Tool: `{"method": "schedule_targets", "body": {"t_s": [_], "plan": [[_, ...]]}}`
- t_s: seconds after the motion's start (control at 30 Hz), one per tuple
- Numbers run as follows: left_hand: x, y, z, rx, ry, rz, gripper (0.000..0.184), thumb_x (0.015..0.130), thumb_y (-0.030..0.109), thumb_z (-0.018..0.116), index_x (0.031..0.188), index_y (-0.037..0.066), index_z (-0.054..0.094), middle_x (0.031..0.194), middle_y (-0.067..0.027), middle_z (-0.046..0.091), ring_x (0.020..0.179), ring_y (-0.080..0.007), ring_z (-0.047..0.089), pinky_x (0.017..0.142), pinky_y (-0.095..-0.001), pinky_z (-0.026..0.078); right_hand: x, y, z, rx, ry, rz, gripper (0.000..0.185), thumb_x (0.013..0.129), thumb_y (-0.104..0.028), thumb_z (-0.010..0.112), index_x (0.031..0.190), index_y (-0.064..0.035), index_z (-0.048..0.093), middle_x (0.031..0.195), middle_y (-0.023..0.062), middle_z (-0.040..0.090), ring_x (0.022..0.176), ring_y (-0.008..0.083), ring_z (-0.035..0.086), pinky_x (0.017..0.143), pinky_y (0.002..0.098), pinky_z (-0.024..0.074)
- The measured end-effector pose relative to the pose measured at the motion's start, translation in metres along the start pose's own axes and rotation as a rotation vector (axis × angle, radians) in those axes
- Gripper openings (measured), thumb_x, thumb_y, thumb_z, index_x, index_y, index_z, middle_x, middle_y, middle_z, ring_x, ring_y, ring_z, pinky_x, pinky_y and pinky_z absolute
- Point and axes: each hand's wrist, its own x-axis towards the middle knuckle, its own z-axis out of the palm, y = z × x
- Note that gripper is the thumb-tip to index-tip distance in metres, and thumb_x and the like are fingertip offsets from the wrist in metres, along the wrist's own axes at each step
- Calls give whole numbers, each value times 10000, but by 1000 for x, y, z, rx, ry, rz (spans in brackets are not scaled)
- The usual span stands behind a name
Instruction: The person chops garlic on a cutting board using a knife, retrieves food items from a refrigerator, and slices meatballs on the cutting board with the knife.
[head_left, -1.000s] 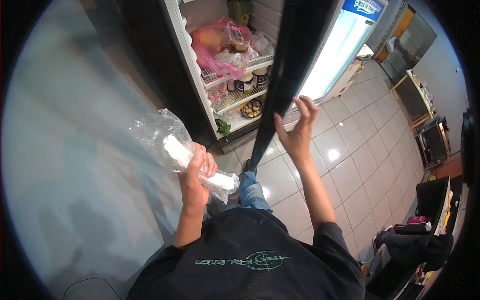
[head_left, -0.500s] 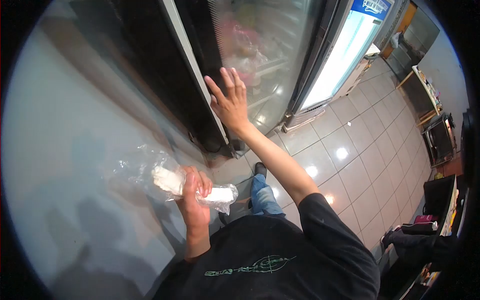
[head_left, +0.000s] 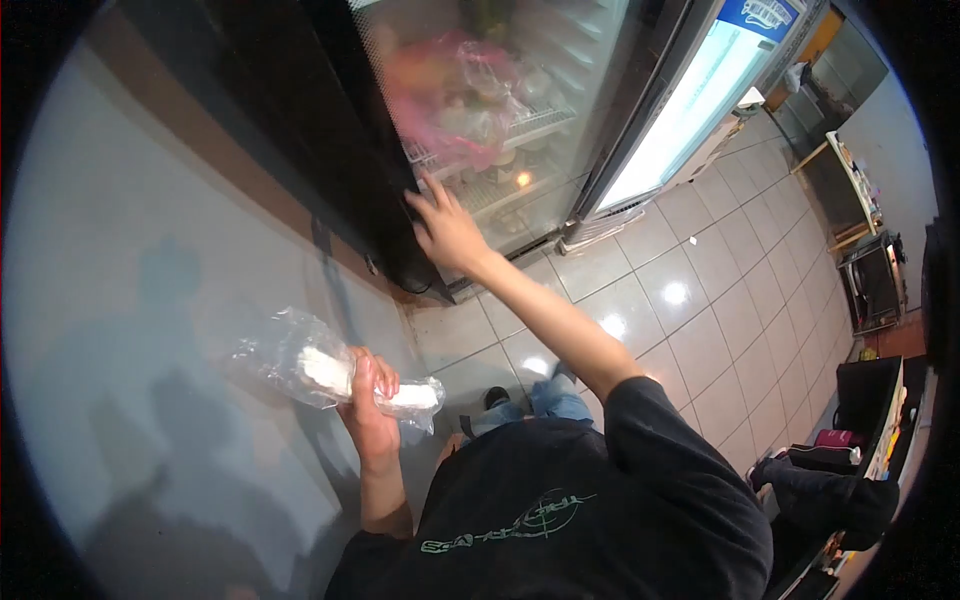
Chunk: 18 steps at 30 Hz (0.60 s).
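Closest to the camera, a black shirt (head_left: 600, 480) with green lettering covers the person's front, and blue jeans (head_left: 560, 402) show beneath its hem. Just ahead on the left side, the left hand (head_left: 370, 400) is clenched around a clear plastic bag (head_left: 275, 350). White contents (head_left: 325, 370) fill the bag on both sides of the fist, and its loose, crumpled end flares out toward the pale wall (head_left: 120, 300), where dark shadows fall. What the white stuff is cannot be told.

Farther forward, the right arm stretches across to a glass-doored fridge. The right hand (head_left: 448, 232) is at the edge of the door's dark frame (head_left: 350, 120), fingers spread rather than curled round anything; they seem to rest against the frame, though blur hides the exact contact. The door's glass (head_left: 575, 150) stands in front of the shelves; whether the door is fully closed cannot be told. Behind it, a pink plastic bag (head_left: 435, 120) sits on a white wire shelf (head_left: 545, 122), with items on the level below too hazy to name.

To the right, beyond the fridge, a brightly lit cooler (head_left: 660, 130) stands just beside it, topped with a blue sign (head_left: 762, 16). Glossy tiles (head_left: 720, 300) spread past both, a small white scrap (head_left: 693, 240) lying on them. Toward the far right, a wooden-framed counter (head_left: 812, 156) bears small objects.
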Motion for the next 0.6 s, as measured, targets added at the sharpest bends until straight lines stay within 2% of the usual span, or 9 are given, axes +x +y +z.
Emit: {"method": "schedule_targets", "body": {"t_s": [0.07, 0.1, 0.13, 0.2, 0.33, 0.4, 0.43, 0.5, 0.6], "plan": [[2, -9, 0, 88, 62, -114, 84, 972, 124, 543, 942, 81, 477, 701, 3, 423, 591, -90, 409, 563, -264, 360, -56, 5, -18, 99, -301, 158, 422, 822, -129, 614, 1236, -77, 550, 1396, 213, 396, 1117, 460, 521, 927, 491, 462], [5, -16, -1, 88, 52, -115, 84, 972, 124, 543, 942, 81, 477, 701, 3, 423, 591, -90, 409, 563, -264, 360, -88, 19, -25, 171, -380, 95, 372, 835, -129, 610, 1189, -33, 552, 1286, 227, 466, 1018, 459, 560, 888, 489, 474], [9, -23, -2, 99, 79, -193, 100, 969, 140, 566, 965, 82, 485, 710, 3, 438, 599, -89, 425, 565, -268, 372, -124, 38, -28, 242, -413, 62, 346, 837, -121, 611, 1164, -19, 560, 1201, 235, 518, 1029, 443, 562, 893, 476, 475], [15, -44, 0, 125, 80, -283, 123, 966, 156, 589, 988, 82, 493, 719, 3, 453, 606, -88, 441, 567, -272, 384, -197, 54, -63, 248, -511, 377, 275, 849, -111, 605, 1112, -31, 611, 1094, 231, 574, 1015, 406, 577, 874, 457, 479], [16, -94, 32, 136, 99, -401, 167, 947, 182, 629, 993, 79, 505, 729, 7, 465, 605, -87, 468, 554, -270, 402, -305, 59, -169, 200, -342, 867, 202, 797, -9, 605, 989, -26, 667, 784, 154, 645, 746, 304, 649, 695, 404, 507], [15, -115, 67, 207, 7, -485, 193, 925, 189, 660, 981, 71, 518, 745, 8, 483, 613, -82, 484, 544, -255, 399, -349, 65, -209, 259, -141, 1053, 170, 784, 28, 609, 934, -17, 677, 732, 118, 654, 668, 220, 631, 649, 366, 490], [15, -129, 92, 226, -42, -484, 212, 909, 194, 682, 977, 62, 531, 755, 10, 493, 620, -77, 493, 534, -249, 398, -367, 75, -222, 259, -124, 1067, 170, 784, 28, 609, 934, -17, 677, 732, 118, 654, 668, 220, 631, 649, 366, 490], [16, -156, 147, 260, -171, -498, 209, 913, 189, 676, 989, 62, 529, 763, 9, 495, 619, -77, 490, 541, -253, 403, -401, 101, -252, 165, 44, 1147, 111, 830, -13, 656, 937, -6, 685, 680, 54, 634, 627, 102, 575, 580, 271, 472], [5, -183, 248, 276, -362, -513, 174, 929, 166, 652, 986, 74, 516, 758, 12, 482, 622, -85, 474, 562, -262, 405, -383, 103, -315, 333, 201, 1294, 47, 834, -18, 648, 857, 3, 683, 674, 74, 636, 619, 140, 573, 602, 304, 458]]}}
